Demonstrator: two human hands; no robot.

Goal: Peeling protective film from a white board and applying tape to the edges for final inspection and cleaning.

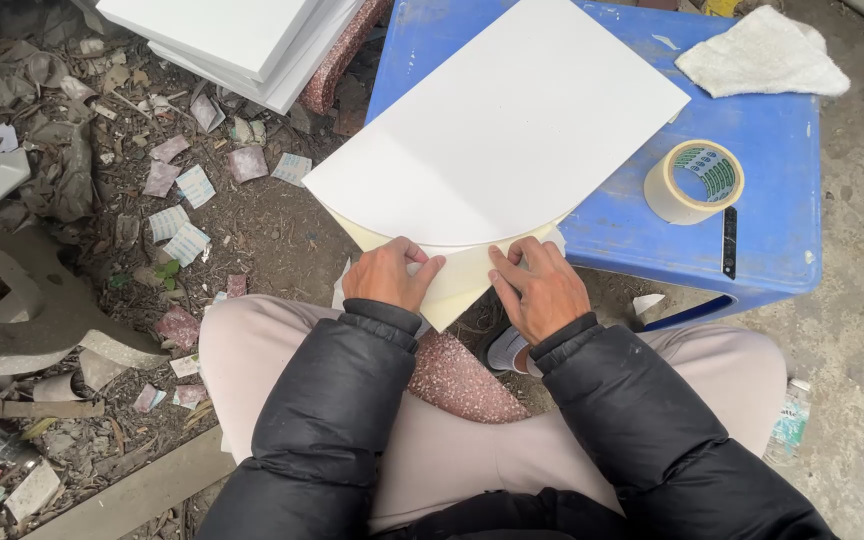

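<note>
A white board (512, 120) with one curved edge lies on a blue plastic table (782, 210) and overhangs its near side. A cream-coloured sheet (457, 280) sticks out from under the curved edge. My left hand (389, 274) presses on the sheet's near left part with fingers bent. My right hand (539, 284) pinches the sheet's edge just below the board's curve. Both arms wear black padded sleeves.
A roll of cream tape (694, 180) and a black cutter (729, 242) lie on the table's right side, a white rag (764, 55) at the far right. A stack of white boards (242, 40) stands at upper left. Paper scraps (182, 215) litter the dirt ground.
</note>
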